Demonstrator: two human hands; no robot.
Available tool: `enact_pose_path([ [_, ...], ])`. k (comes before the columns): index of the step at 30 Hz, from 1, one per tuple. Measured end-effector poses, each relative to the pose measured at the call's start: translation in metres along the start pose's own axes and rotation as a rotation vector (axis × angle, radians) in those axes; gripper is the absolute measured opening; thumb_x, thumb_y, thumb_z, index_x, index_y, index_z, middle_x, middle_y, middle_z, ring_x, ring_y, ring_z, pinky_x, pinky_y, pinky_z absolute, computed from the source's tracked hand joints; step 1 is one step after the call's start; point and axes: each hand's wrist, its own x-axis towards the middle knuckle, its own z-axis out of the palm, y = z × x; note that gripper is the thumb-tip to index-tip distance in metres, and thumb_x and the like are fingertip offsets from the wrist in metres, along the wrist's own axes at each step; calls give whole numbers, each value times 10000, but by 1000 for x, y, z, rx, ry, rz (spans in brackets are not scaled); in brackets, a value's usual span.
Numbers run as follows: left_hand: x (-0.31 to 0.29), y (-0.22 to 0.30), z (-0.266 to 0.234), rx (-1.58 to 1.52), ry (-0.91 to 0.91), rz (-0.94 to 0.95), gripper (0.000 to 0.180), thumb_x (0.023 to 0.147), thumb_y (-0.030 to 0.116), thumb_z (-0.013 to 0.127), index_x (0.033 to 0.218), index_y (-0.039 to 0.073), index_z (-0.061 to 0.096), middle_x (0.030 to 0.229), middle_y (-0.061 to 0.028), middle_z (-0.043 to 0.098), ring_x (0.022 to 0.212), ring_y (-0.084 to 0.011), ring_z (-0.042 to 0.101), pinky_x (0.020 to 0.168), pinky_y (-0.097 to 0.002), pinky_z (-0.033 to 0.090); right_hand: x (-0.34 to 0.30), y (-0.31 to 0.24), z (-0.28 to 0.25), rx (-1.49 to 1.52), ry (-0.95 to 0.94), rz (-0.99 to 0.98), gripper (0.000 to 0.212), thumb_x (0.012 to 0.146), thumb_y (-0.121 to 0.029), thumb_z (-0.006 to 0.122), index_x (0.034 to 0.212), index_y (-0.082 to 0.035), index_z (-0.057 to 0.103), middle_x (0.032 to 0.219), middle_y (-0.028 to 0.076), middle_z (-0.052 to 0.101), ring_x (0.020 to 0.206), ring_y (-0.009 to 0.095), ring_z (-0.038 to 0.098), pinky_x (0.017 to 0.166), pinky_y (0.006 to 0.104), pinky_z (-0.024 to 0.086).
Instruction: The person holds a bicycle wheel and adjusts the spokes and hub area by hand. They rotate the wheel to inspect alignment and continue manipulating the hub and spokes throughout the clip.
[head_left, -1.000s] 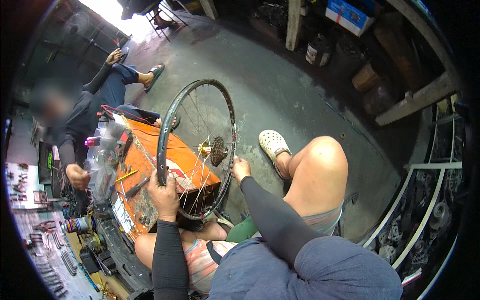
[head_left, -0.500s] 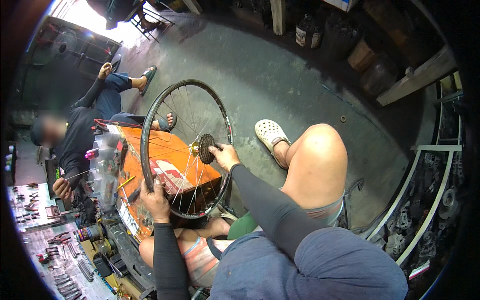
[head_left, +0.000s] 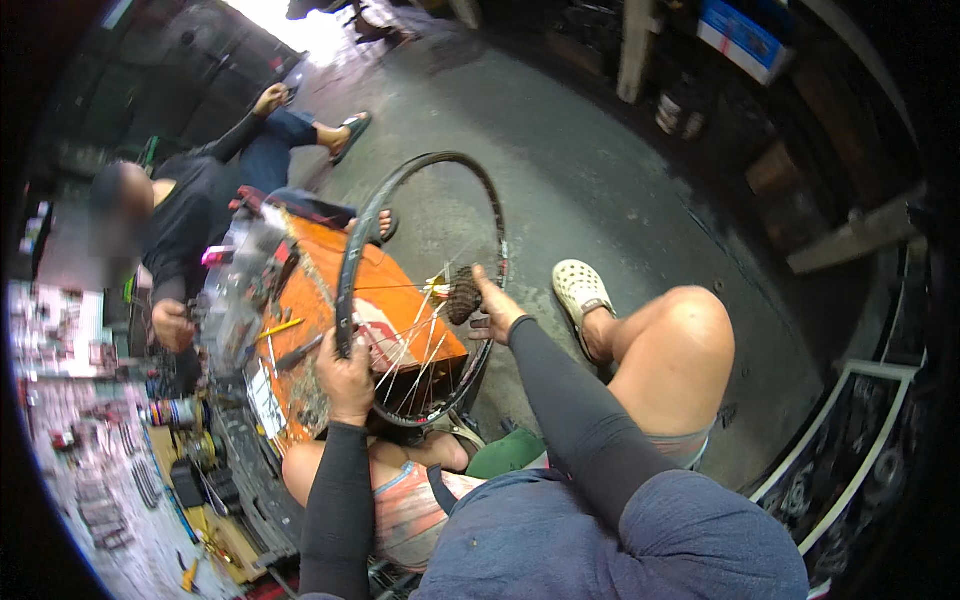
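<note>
A bicycle wheel with a black rim and thin spokes stands tilted in front of me, with no tyre visible on it. My left hand is closed round the near left part of the rim. At the hub sits a dark cassette of stacked sprockets. Beside its right face is my right hand, thumb raised and fingers spread apart; whether they touch the sprockets I cannot tell. Behind the spokes is an orange box-like bench, with a yellow pen-like tool and a dark-handled tool on top.
Another person sits at the left, hands apart from mine. Hand tools lie on a pale board at lower left. A metal-framed rack with parts stands at right. A wooden post and a blue-and-white box are at the back.
The view has turned, so the scene sits further right. My right hand's thumb and fingers have spread apart at the cassette. The left hand still grips the rim.
</note>
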Motion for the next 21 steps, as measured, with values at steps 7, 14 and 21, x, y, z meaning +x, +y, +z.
enact_pose_path([
  [7,-3,13,1,-55,13,50,200,955,116,762,1113,-1,727,778,-122,662,675,-234,649,674,-404,530,13,2,-6,-246,-80,-225,827,955,-565,873,1548,-69,580,1328,105,744,1128,251,763,990,473,630],
  [14,-3,15,-2,-170,6,-89,261,939,157,791,1134,-7,733,856,-193,747,772,-368,758,735,-457,584,-12,13,6,-1260,165,-914,1353,746,-332,1039,1770,-21,210,1759,311,373,1651,427,364,1341,448,358],
  [21,-3,23,-3,-132,-32,21,263,924,184,812,1131,28,767,917,-215,786,864,-395,798,783,-468,614,4,7,-6,-200,183,-191,1042,983,-851,618,1703,-123,425,1611,187,568,1405,410,597,1174,587,511],
])
